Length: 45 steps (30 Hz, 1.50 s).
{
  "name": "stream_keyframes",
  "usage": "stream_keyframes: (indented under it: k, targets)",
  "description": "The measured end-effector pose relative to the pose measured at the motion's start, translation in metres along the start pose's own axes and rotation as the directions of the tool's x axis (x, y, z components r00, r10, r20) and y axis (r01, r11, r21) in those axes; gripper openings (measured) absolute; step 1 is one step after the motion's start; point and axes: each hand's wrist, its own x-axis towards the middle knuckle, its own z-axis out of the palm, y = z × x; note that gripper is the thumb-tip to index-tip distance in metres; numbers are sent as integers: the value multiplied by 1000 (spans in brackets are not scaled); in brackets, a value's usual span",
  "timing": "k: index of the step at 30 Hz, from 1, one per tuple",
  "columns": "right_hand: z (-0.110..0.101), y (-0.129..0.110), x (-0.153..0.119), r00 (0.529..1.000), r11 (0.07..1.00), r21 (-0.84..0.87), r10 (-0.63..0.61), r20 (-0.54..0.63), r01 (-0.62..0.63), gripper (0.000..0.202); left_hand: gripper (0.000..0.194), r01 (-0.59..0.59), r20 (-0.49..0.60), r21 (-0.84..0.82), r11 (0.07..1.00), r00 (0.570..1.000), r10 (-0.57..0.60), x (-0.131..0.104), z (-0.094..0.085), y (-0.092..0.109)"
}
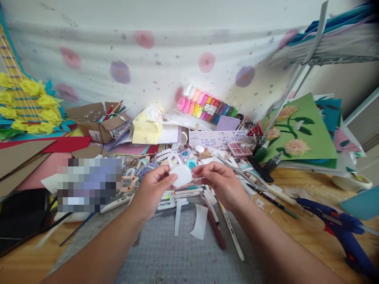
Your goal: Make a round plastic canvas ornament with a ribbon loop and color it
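Note:
A small white padded piece with a looped top, like a miniature handbag (181, 176), is held up above the cluttered desk. My left hand (156, 185) pinches its left edge between thumb and fingers. Close to its right edge is my right hand (220, 181), thumb and fingertips drawn together; whether something tiny is between them I cannot make out. Below the hands several marker pens (177, 203) lie across the grey cutting mat (154, 252). Nearby on the mat are a white paper scrap (200, 221) and a narrow white strip (177, 217).
A blue glue gun (334, 217) lies at the right. Scissors (251, 177) rest right of my hands. Behind are a colourful clay pack (209, 104), a cardboard box of pens (102, 122) and a green flower card (302, 134). A black bag (23, 217) sits left.

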Motion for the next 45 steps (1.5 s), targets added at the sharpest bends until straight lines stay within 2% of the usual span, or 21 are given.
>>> stream_keyframes:
  k: [3,6,9,12,14,17,19,21,23,25,26,27,31,33,36,38,41,45]
  targets:
    - [-18,-3,9,999,987,-158,22,-34,-27,21,18,7,-109,-49,999,994,-12,4,-4,1]
    - [-36,3,20,997,920,-389,12,-81,-43,15,17,13,-165,-67,998,986,-24,7,-7,0]
    - [-51,11,28,986,783,-621,-85,-146,-24,5,19,13,-179,-73,997,984,-26,7,-8,-1]
    - [-54,12,28,961,619,-784,-243,-135,46,8,19,-5,-190,-68,998,982,-8,9,-8,0]
    - [-45,12,23,951,530,-840,-304,-56,120,12,19,-18,-187,-66,998,982,5,10,-10,-1]
    - [-17,17,9,943,452,-838,-268,199,305,20,18,-13,-150,-68,998,989,3,13,-11,-6]
    - [3,23,-1,893,426,-785,-207,400,450,29,17,0,-121,-74,997,993,-9,14,-10,-8]
    - [19,28,-8,811,367,-730,-149,566,577,35,16,12,-101,-83,996,995,-21,14,-10,-9]
    - [27,32,-12,741,282,-697,-85,666,659,32,14,23,-84,-89,996,996,-31,13,-9,-7]
    - [29,32,-12,714,233,-688,-43,699,687,24,11,29,-72,-90,996,997,-36,11,-8,-5]
    - [29,32,-12,720,249,-690,-42,693,679,22,11,32,-71,-93,995,997,-38,10,-8,-4]
    - [28,31,-11,735,306,-689,-55,676,657,20,10,36,-71,-99,994,997,-43,9,-7,-3]
    - [21,24,-9,837,651,-593,-123,534,474,19,10,59,-92,-177,983,993,-76,8,-2,-2]
    - [15,20,-8,893,740,-557,-133,430,378,16,15,69,-104,-230,971,990,-95,7,-1,-2]
    - [5,17,-2,963,835,-499,-122,239,230,5,19,79,-94,-298,951,989,-111,7,1,-3]
    - [0,17,3,985,890,-430,-99,144,153,10,18,85,-74,-331,940,991,-115,5,1,-2]
    - [-4,20,8,995,929,-356,-84,57,98,16,18,109,-36,-376,920,991,-132,1,2,-1]
    - [-7,25,9,990,932,-345,-132,-40,111,14,13,175,15,-408,896,983,-185,-1,2,-1]
